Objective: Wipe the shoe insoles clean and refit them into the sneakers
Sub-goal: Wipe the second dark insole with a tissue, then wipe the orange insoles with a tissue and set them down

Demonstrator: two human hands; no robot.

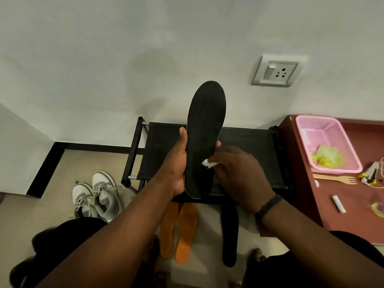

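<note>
Left hand (176, 163) grips the upright black insole (204, 129); right hand (239, 173) pinches a white wipe (206, 163) against it.

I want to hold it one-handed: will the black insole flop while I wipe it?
Probably not much: gripped low by the left hand, the black insole stands upright without drooping. It looks thin, so likely light. The right hand pressing the wipe may bend it slightly.

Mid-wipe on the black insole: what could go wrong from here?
1. The left hand grips the black insole only near its heel; wiping pressure may bend the unsupported toe end.
2. The white wipe the right hand pinches looks small, so coverage may be patchy.
</note>
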